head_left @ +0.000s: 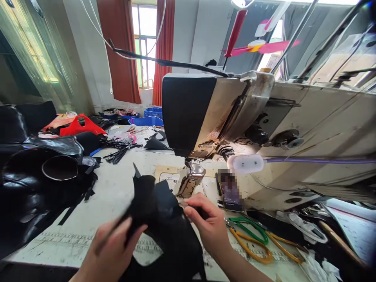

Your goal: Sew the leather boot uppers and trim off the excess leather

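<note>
A black piece of leather-like material (179, 239) with a cut-out opening lies over the table's front, in front of the sewing machine (188, 113). My left hand (113, 243) is closed on its left part, thumb on top, and is slightly blurred. At the right edge of the piece, my right hand (207, 221) pinches with thumb and index finger, close to the machine's presser foot (190, 182). Something small and pale shows at those fingertips, too small to name. The folded upper flaps of the material stand up left of the foot.
Green-handled scissors (249, 229) and orange-handled scissors (258, 250) lie right of my right hand. A phone (230, 192) rests behind them, below a white lamp (246, 163). Shiny black material (35, 188) is heaped at left, with a red bag (82, 125) and blue baskets (147, 120) farther back.
</note>
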The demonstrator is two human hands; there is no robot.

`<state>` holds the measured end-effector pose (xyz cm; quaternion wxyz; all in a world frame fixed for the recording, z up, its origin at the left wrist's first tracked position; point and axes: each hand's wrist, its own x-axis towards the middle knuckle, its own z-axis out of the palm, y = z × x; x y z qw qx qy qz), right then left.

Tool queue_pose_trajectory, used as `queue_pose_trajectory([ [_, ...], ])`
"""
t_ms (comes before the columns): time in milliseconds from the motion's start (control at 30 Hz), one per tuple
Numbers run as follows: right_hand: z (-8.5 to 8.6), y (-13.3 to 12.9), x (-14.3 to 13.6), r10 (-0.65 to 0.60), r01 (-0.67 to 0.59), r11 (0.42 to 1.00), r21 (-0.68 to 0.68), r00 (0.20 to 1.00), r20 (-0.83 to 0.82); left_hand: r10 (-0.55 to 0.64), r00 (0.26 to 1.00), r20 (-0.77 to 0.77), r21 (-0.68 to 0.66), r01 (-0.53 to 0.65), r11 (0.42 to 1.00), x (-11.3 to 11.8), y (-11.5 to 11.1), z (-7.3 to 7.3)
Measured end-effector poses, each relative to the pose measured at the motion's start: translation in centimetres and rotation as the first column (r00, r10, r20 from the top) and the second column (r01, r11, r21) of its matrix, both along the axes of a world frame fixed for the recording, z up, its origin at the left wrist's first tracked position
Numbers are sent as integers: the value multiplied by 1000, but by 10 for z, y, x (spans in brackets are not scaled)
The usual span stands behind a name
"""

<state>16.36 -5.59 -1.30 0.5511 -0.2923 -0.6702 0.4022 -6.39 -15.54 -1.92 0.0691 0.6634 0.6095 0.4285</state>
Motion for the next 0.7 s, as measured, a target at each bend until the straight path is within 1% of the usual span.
queue_pose_trajectory([
  [33,5,0,2,-20,22,999,38,998,-54,-79,973,-218,101,103,990,-1,-3,1],
  [67,11,-1,4,-37,45,997,65,992,-119,-116,909,-401,162,195,967,0,-6,2],
  [100,16,-2,6,-46,61,995,77,981,-190,-126,836,-534,185,261,947,3,-9,1],
  [133,22,-4,6,-44,67,994,83,965,-258,-119,777,-618,189,294,937,7,-11,-1],
  [167,27,-7,6,-25,53,995,87,953,-302,-109,738,-666,186,305,934,11,-13,-4],
  [200,31,-11,4,20,10,995,98,953,-301,-99,719,-688,189,309,932,17,-15,-10],
  [233,34,-15,1,89,-62,991,115,963,-253,-77,717,-693,213,307,928,21,-17,-17],
  [300,32,-21,-7,258,-249,960,127,964,-58,-18,723,-690,281,292,914,30,-20,-36],
  [333,27,-24,-12,327,-332,937,110,943,61,20,745,-667,337,277,900,33,-22,-46],
  [367,20,-25,-16,371,-389,918,80,912,176,54,773,-632,393,259,882,36,-24,-57],
  [400,12,-26,-20,386,-414,909,45,879,282,79,802,-592,441,240,865,37,-27,-67],
  [467,-8,-27,-24,354,-394,919,-16,805,475,104,847,-521,499,204,843,38,-32,-83],
  [533,-28,-26,-25,313,-340,937,-81,716,624,112,866,-488,518,184,835,38,-38,-91],
  [600,-42,-26,-25,302,-284,948,-145,652,696,98,870,-483,496,180,850,36,-43,-92],
  [700,-52,-28,-25,300,-243,952,-187,618,726,56,881,-471,430,173,886,35,-47,-90],
])
